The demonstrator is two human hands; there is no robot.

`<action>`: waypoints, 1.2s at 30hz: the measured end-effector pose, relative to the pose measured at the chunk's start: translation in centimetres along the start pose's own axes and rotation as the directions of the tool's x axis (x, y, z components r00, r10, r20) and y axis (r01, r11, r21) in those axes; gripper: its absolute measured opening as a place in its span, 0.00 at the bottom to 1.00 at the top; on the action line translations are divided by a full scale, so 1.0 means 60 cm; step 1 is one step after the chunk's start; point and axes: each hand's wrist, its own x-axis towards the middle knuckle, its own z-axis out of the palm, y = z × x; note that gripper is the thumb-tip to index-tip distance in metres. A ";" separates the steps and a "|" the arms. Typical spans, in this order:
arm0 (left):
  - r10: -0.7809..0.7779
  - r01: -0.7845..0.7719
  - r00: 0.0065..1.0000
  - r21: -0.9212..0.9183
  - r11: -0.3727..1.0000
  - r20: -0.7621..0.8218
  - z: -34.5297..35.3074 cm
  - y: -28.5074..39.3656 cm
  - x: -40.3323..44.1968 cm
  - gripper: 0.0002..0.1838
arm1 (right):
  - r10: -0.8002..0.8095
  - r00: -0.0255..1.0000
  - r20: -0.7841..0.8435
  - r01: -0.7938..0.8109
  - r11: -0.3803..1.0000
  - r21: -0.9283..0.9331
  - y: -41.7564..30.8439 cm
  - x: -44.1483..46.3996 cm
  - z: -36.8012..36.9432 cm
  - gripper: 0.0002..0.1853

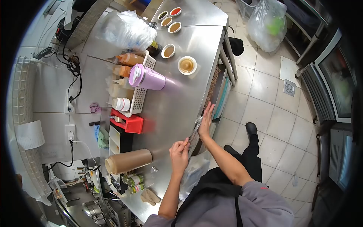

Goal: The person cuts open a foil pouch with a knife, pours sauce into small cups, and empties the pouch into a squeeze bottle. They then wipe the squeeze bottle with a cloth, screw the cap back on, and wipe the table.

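My left hand [179,155] is closed in a pinch at the counter's front edge, on what looks like a thin strip of clear plastic [194,132]. The strip runs along the edge towards my right hand [205,120]. That hand is open, with its fingers stretched out and its palm side against the plastic by the edge. What lies under the palm is hidden. Below my hands hangs a clear plastic bag [196,166], partly behind my forearm.
The steel counter [170,109] carries a lilac tumbler [147,77], a white basket [137,104] of bottles, a red container [130,122], a large brown squeeze bottle [128,161] and several sauce cups [168,51]. A bowl [187,66] stands near the edge. Tiled floor [264,109] lies right.
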 end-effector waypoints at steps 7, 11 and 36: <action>-0.185 0.123 0.968 -0.325 0.938 -0.168 0.004 0.021 0.032 0.09 | -0.214 0.977 0.011 0.214 0.976 -0.028 -0.097 -0.096 -0.013 0.29; -0.119 0.057 0.973 -0.294 0.954 -0.196 0.017 -0.001 0.029 0.11 | -0.252 0.968 0.000 0.251 0.965 0.078 -0.080 -0.091 0.019 0.30; -0.388 0.023 0.905 -0.891 0.453 -0.174 -0.241 -0.003 -0.054 0.15 | 0.614 -0.287 0.736 0.954 0.254 0.161 -0.578 -0.065 0.209 0.15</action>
